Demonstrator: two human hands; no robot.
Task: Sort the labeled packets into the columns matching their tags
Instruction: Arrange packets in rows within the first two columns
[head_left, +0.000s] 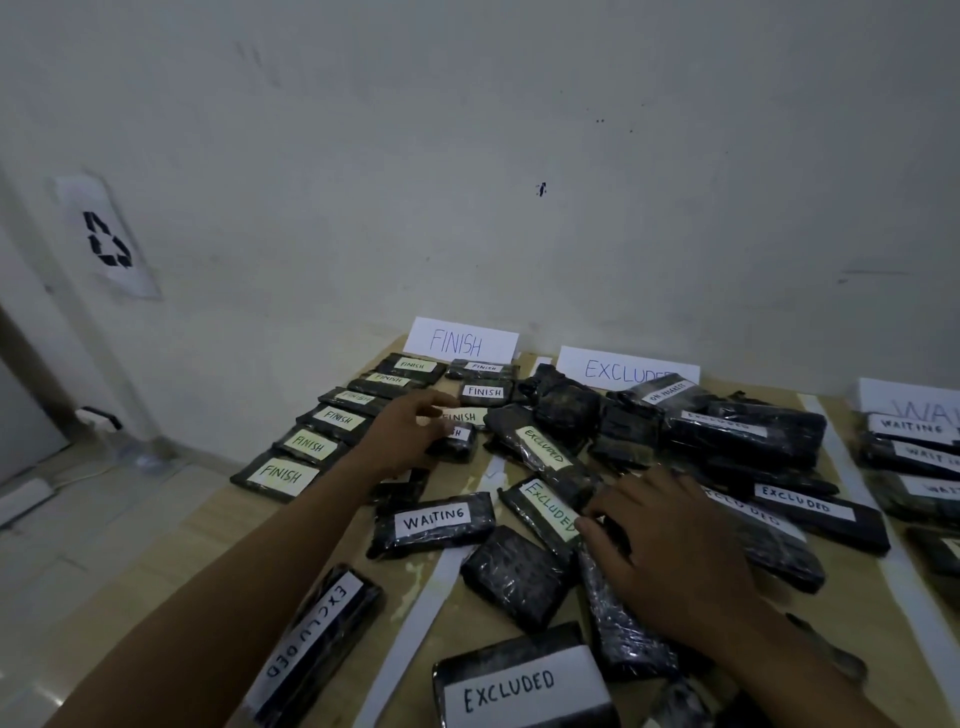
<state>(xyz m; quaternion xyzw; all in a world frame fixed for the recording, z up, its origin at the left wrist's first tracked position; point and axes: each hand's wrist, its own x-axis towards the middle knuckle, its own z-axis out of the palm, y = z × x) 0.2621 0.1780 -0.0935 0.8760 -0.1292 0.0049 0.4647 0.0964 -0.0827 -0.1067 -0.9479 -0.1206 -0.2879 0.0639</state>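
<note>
two hands: both bare, reaching out over the tan surface (470, 631) from its near edge.
left hand (410, 431): fingers curled round the left end of a small finish packet (460, 441), hiding the start of its tag.
small finish packet: at the left fingertips, touching another finish-tagged packet just beyond it.
right hand (660, 545): fingers spread and flat, palm down, resting on a long dark packet (618, 634); its fingertips touch a yellow-tagged excluded packet (548, 512).
finish row (311, 444): six tagged packets in a slanted line just left of the left hand, running back toward the finish sign (460, 340).
waiting packet (434, 522): between the two forearms, tag up, just beside the left wrist.
plain packet (514, 577): just left of the right hand, wrapped in shiny film.
pile (727, 431): beyond the right hand, jumbled packets, several tagged excluded, in front of the excluded sign (623, 369).
waiting stack (909, 452): well right of the right hand, under a cut-off sign.
big-tag excluded packet (524, 686): near the right forearm, at the near edge.
lengthwise excluded packet (317, 644): just beside the left forearm.
white strip (415, 613): between the forearms, running under packets.
</note>
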